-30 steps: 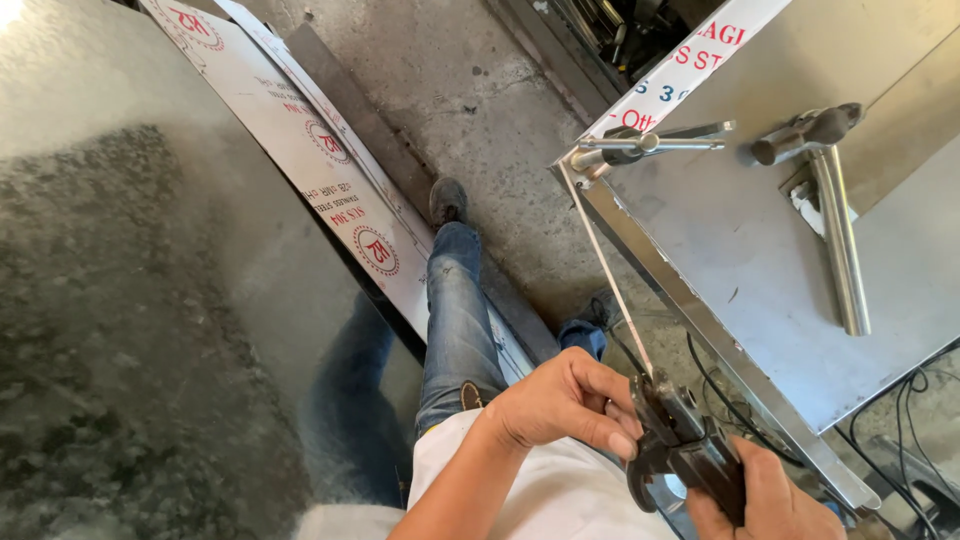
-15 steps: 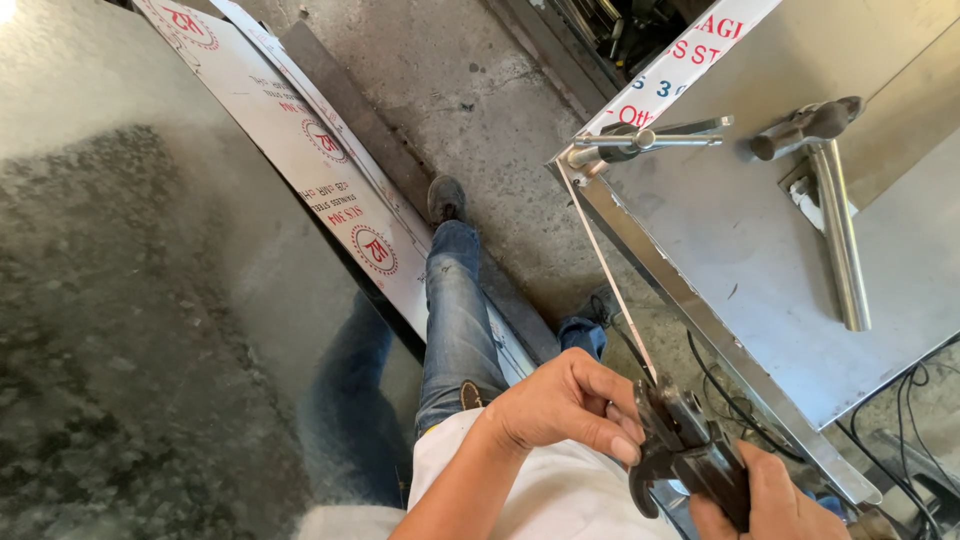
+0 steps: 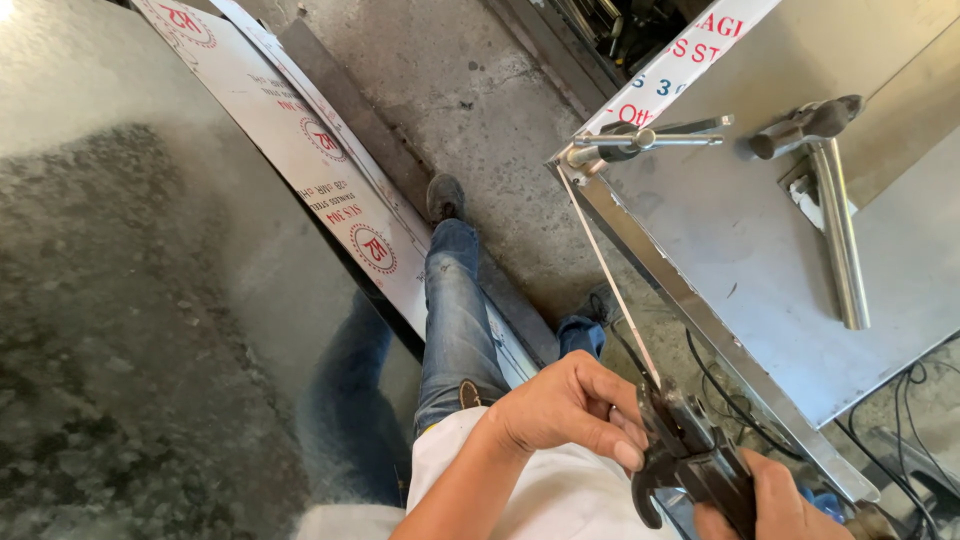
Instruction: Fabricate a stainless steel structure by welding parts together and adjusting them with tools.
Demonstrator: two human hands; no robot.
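Two hands — right (image 3: 775, 500) gripping dark snips (image 3: 690, 455), left (image 3: 570, 410) pinching beside them; steel sheet (image 3: 740, 260), concrete floor (image 3: 480, 110).

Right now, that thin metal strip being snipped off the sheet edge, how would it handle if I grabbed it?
The metal strip is long and very narrow, so it probably flexes and springs. It likely weighs little. Its freshly cut edges may be sharp where the shears meet it beside the left hand.
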